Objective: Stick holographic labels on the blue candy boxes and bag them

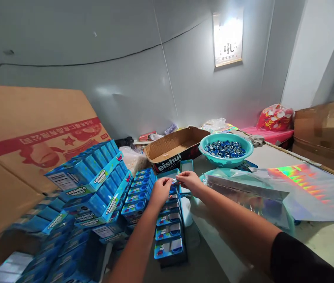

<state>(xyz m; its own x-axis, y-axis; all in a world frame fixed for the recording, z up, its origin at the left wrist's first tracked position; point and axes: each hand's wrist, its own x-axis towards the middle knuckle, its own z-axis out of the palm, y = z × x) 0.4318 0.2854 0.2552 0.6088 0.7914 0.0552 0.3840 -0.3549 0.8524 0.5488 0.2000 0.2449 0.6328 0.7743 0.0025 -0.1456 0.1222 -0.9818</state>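
Note:
My left hand (161, 191) and my right hand (189, 182) meet at the middle of the view, fingertips pinched. Between them is a small pale, shiny piece (174, 180), too small to name. Right below the hands runs a row of small blue printed boxes (168, 232) with clear windows. To its left stands a second row of blue boxes (137, 195). Behind my fingers lies an open light-blue box (187, 166), partly hidden. A turquoise bowl (204, 151) of blue and silver round pieces (226, 149) sits beyond my right hand.
Stacked blue display boxes (96, 184) and a large cardboard carton (31, 133) fill the left. An open shallow carton (169, 155) lies behind the hands. Silvery film sheets (249, 200) cover a second turquoise basin (290, 212) at the right.

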